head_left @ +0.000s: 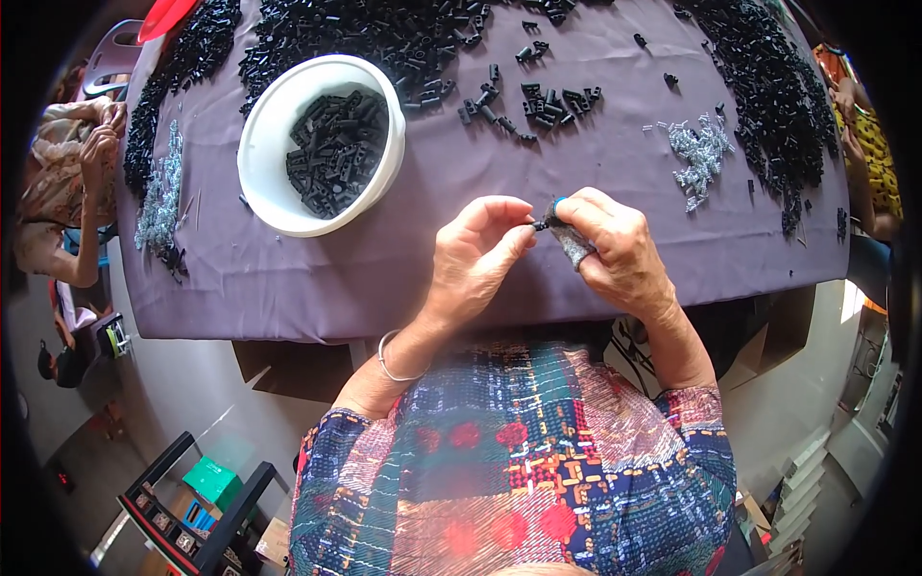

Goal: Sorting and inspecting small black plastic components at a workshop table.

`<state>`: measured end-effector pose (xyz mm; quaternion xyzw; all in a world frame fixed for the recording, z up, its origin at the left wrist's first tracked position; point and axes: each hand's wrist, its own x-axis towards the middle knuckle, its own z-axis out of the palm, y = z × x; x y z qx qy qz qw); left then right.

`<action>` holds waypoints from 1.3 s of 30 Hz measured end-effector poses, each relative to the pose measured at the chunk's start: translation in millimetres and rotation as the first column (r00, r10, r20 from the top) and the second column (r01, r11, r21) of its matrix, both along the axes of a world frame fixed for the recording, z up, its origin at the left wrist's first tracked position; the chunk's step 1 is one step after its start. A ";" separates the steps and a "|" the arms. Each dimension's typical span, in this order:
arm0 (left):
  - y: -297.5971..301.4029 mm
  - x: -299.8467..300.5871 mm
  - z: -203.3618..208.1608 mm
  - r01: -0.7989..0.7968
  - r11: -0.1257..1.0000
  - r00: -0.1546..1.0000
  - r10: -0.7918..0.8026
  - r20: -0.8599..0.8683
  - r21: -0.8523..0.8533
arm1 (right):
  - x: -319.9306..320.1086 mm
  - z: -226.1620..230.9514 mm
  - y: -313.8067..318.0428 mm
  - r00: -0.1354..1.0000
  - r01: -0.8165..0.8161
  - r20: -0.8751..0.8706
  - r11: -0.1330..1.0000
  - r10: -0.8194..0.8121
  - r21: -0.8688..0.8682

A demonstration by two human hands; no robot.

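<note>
My left hand (466, 259), with a silver bangle at the wrist, pinches a small black plastic part (541, 226) between thumb and fingertips. Close on its right, my right hand (619, 245) is closed round a grey cloth-like piece (576, 247), with a bit of blue showing at the fingertips. The black part meets the right fingertips; how they hold it is hidden. To the left of my hands stands a white bucket (259, 168) holding many black plastic parts (336, 149). Several similar loose parts (552, 106) lie beyond my hands.
A purple cloth (432, 307) covers the table. Heaps of black parts (355, 34) lie at the back, left and right. Small clear-grey pieces (701, 154) form a pile at right and another at left (158, 202). People sit at both sides; a red container (165, 17) shows far left.
</note>
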<state>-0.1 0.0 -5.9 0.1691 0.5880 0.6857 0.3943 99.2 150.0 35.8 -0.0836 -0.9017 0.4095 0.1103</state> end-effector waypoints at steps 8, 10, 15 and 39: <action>1.0 1.7 -1.0 -0.011 0.999 0.999 0.009 -0.044 -0.040 | -2.9 -4.2 -0.2 0.998 -0.064 -0.003 0.990 0.065 0.126; 1.4 2.0 -1.2 -0.018 0.998 0.998 0.015 -0.059 -0.057 | -3.3 -6.2 -0.5 0.998 -0.065 0.007 0.989 0.065 0.133; 1.7 1.5 4.3 -0.015 0.997 0.998 0.011 -0.060 -0.071 | -5.6 -11.3 -1.0 0.997 -0.044 -0.069 0.999 0.046 0.032; 3.9 -1.4 3.6 -0.094 0.991 0.995 0.091 0.037 0.091 | -10.8 -14.8 -8.0 0.992 0.126 0.020 0.962 -0.125 -0.244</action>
